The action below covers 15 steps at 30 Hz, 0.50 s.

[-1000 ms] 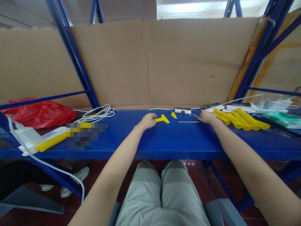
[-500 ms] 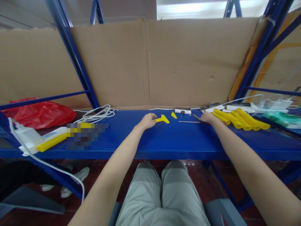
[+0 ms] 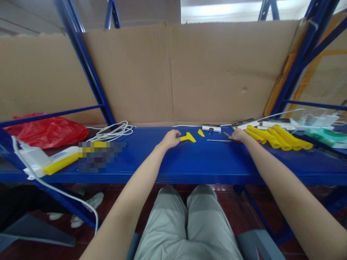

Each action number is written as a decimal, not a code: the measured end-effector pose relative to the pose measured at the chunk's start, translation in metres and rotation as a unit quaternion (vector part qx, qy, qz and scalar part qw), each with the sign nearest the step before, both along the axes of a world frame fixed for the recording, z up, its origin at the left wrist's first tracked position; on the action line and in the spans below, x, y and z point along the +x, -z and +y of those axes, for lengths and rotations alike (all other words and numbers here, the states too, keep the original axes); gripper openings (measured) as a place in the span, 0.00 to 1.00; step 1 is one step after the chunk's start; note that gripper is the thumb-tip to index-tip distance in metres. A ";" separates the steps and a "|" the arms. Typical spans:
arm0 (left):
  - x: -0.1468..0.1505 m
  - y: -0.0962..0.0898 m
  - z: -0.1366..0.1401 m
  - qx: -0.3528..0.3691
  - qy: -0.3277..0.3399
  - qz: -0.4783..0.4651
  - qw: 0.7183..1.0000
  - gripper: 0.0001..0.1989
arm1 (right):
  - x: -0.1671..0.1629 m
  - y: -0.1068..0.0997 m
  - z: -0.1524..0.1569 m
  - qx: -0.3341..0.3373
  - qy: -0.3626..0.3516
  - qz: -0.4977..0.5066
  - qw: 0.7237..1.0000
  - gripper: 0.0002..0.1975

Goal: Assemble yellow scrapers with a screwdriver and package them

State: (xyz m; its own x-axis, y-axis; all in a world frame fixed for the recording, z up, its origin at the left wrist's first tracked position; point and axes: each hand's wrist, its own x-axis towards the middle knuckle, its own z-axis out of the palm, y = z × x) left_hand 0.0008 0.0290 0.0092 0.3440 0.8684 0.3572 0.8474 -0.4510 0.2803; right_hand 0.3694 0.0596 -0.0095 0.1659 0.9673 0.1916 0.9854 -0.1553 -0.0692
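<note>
My left hand (image 3: pixel 171 139) is closed around the handle end of a yellow scraper (image 3: pixel 189 137), whose wide head points right, low over the blue tabletop. Farther right, my right hand (image 3: pixel 238 134) has its fingers together on a thin flat strip (image 3: pixel 226 134) that looks like a blade; only its tip shows. Just below that hand lies a screwdriver (image 3: pixel 221 140) with a long metal shaft, its red handle partly covered by the hand. A small yellow plastic piece (image 3: pixel 201 133) rests between my hands, beside a small black-and-white box (image 3: pixel 211 128).
Several yellow rolled tubes (image 3: pixel 280 139) lie right of my right hand, near white chargers and cables (image 3: pixel 322 121). At left are a red plastic bag (image 3: pixel 51 130), coiled white cable (image 3: pixel 115 131) and a power strip (image 3: pixel 38 167). A cardboard wall (image 3: pixel 173 72) closes off the back.
</note>
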 end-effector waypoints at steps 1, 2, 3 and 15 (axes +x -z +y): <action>0.000 0.000 -0.001 0.002 0.000 -0.002 1.000 0.17 | -0.002 -0.003 -0.001 -0.017 0.023 -0.001 1.000 0.22; 0.000 -0.001 -0.001 0.003 0.000 -0.004 1.000 0.17 | -0.004 -0.005 -0.003 -0.031 0.044 0.001 0.999 0.22; 0.000 -0.001 -0.002 0.004 0.000 -0.005 1.000 0.17 | -0.006 -0.007 -0.004 -0.040 0.057 0.007 0.998 0.21; 0.001 -0.003 -0.005 0.012 -0.004 0.001 1.000 0.17 | -0.007 -0.010 -0.002 -0.023 0.022 0.028 0.999 0.19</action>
